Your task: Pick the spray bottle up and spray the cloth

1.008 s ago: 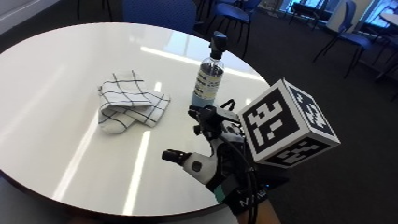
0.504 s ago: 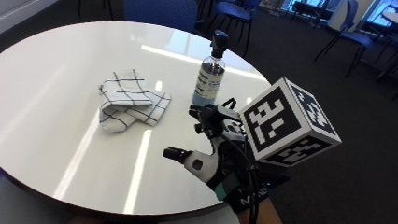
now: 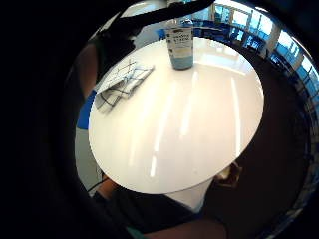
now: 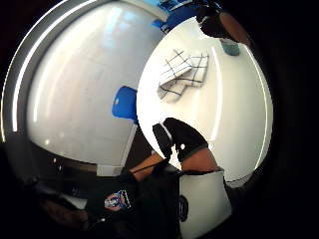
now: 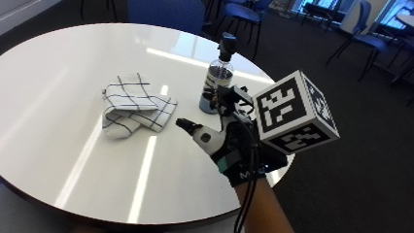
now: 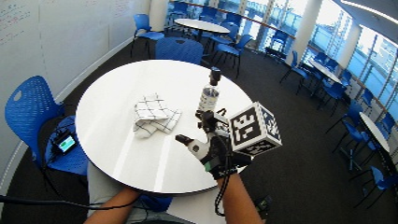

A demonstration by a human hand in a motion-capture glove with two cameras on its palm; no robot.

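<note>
A clear spray bottle (image 5: 218,77) with a black sprayer head stands upright on the round white table (image 5: 58,73), toward its far right side. To its left lies a white cloth (image 5: 134,109) with a dark grid pattern, crumpled and folded. My gloved right hand (image 5: 223,138) hovers over the table just in front of the bottle, thumb stretched out toward the cloth and fingers reaching up beside the bottle's base. It holds nothing. The palm views show the bottle (image 3: 179,47) and the cloth (image 3: 122,82) ahead of the palm, and the cloth (image 4: 182,72) beyond my thumb (image 4: 177,137).
Blue chairs (image 6: 180,49) stand behind the table and another blue chair (image 6: 34,105) at its left. More tables and chairs fill the room beyond. The table edge (image 5: 194,213) runs close under my wrist.
My hand has moved forward and up toward the bottle. Bottle and cloth have stayed where they were.
</note>
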